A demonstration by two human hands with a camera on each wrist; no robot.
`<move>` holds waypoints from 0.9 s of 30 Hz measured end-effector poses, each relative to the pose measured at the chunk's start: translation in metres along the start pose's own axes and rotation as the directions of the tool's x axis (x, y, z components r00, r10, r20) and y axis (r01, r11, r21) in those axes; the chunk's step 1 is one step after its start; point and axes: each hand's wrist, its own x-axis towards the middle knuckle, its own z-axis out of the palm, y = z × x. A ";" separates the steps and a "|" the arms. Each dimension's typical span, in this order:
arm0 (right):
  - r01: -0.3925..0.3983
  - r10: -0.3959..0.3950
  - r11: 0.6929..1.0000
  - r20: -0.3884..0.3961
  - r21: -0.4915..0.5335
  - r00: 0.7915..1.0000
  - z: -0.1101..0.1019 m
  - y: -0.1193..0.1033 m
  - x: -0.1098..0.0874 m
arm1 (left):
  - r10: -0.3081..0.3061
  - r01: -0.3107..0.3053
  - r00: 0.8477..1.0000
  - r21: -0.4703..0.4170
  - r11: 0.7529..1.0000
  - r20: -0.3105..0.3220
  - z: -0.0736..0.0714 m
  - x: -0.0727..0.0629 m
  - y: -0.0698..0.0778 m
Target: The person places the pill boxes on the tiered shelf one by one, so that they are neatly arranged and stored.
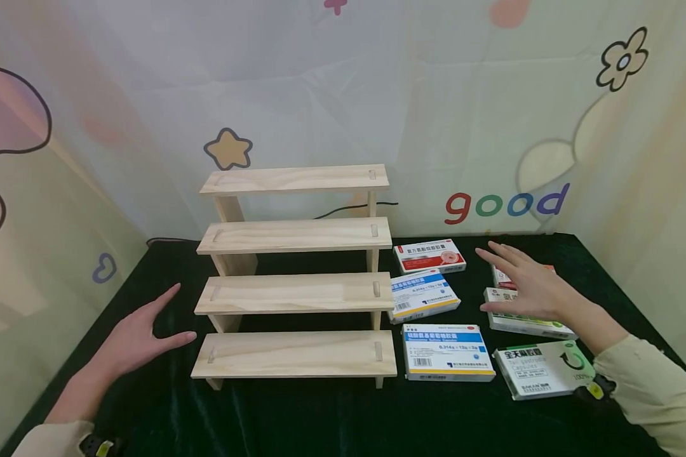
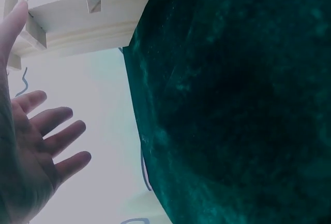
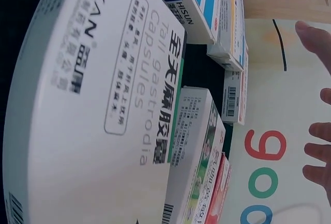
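A stepped wooden rack (image 1: 294, 292) with several pale shelves stands in the middle of the table. My left hand (image 1: 131, 336) is held in the air left of its lower shelves, fingers and thumb spread, holding nothing; the left wrist view shows the same spread fingers (image 2: 57, 125). Over the medicine boxes on the right hovers my right hand (image 1: 531, 285), fingers extended and nothing in its grasp. Beneath it lie a white-and-green box (image 1: 526, 320) and a red-and-white box (image 1: 502, 278), both partly hidden. Nearer the wrist lies a gastrodia capsule box (image 3: 103, 105).
Between rack and right hand, a red-and-white box (image 1: 430, 255) and two blue-and-white boxes, one angled (image 1: 425, 295) and one in front (image 1: 448, 352), lie in a column. Dark green cloth (image 1: 286, 419) covers the table. A printed curtain (image 1: 331, 114) hangs behind.
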 end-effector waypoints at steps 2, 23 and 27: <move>0.008 -0.008 1.000 -0.005 0.017 1.000 0.001 -0.002 0.000 | 0.000 0.000 1.000 -0.013 1.000 0.006 0.002 -0.003 0.001; 0.038 -0.039 0.995 0.008 0.097 0.999 0.014 -0.024 -0.012 | 0.084 -0.070 0.996 -0.273 0.960 0.039 0.020 -0.019 0.003; 0.062 -0.063 0.992 0.003 0.109 0.998 0.019 -0.026 -0.015 | 0.103 -0.080 0.993 -0.345 0.935 0.051 0.025 -0.022 0.004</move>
